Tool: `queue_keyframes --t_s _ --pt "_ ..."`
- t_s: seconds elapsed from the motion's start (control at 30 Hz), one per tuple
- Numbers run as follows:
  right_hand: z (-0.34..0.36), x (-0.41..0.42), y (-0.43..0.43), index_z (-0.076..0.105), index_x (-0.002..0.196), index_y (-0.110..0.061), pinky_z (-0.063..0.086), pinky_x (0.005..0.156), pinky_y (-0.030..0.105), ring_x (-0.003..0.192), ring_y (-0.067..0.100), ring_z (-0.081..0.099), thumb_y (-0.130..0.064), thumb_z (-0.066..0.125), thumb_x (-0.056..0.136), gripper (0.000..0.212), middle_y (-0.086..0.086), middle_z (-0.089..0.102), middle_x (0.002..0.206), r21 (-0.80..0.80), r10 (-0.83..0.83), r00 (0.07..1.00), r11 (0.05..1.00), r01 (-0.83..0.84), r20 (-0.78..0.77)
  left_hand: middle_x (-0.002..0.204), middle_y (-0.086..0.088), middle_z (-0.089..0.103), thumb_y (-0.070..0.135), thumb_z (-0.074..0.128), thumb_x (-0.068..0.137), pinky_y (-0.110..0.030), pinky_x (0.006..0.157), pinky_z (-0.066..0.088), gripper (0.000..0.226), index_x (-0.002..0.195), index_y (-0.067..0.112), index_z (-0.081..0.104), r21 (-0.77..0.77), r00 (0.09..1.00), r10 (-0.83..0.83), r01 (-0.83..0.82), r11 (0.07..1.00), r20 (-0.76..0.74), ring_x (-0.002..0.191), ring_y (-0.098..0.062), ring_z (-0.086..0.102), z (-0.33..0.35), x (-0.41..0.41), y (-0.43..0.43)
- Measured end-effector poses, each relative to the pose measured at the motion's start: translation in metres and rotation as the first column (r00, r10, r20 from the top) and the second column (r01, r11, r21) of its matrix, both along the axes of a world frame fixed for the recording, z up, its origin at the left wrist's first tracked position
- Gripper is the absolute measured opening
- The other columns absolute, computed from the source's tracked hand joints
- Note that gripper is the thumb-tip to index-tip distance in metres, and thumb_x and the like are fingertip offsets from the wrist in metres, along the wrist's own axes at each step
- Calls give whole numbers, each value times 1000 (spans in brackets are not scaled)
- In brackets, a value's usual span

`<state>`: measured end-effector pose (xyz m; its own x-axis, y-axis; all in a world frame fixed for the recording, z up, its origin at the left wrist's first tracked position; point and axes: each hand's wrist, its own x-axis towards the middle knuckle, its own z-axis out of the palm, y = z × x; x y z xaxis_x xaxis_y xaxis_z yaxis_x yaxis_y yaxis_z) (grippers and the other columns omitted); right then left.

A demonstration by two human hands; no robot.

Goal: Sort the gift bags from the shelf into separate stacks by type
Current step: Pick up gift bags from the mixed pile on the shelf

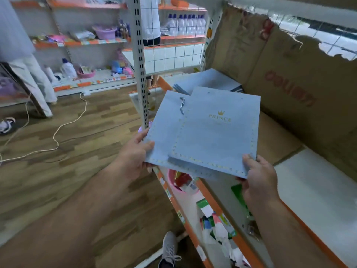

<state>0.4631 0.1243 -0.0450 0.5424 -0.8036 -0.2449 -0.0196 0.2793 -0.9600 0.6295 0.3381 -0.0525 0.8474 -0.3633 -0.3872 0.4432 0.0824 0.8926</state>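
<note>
Shelf [318,190]: flat blue gift bags [208,136] were held overlapped above its front edge, with a stack [208,80] of similar bags farther back on it. Left hand [135,155] pinched the near-left corner, right hand [258,178] the near-right, thumbs on top. Probably light, stiffish, smooth paper, so grip edges.
</note>
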Motion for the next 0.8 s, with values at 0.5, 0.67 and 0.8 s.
queue_keyframes --t_s 0.5,0.67,0.8 --pt "17 165 -120 66 105 -12 47 42 21 64 14 68 -10 51 103 15 3 73 90 66 -122 992 991 119 43 118 -11 72 7 50 104 -42 58 60 42 139 29 56 98 987 -142 135 986 70 78 -34 73 16 206 -136" --pt "10 191 -135 64 98 -11 45 40 19 65 15 65 -8 50 103 15 7 70 93 53 -241 971 969 241 0 116 -11 71 5 54 101 -28 48 53 43 139 26 53 119 976 -214 208 971 39 63 -22 70 13 259 -183" --pt "0 216 -138 66 100 -9 55 56 25 84 24 70 -7 51 103 16 10 72 101 41 -335 942 941 335 -18 115 -5 69 5 55 99 -31 59 59 40 127 32 61 160 940 -324 305 939 105 87 -26 73 5 302 -218"
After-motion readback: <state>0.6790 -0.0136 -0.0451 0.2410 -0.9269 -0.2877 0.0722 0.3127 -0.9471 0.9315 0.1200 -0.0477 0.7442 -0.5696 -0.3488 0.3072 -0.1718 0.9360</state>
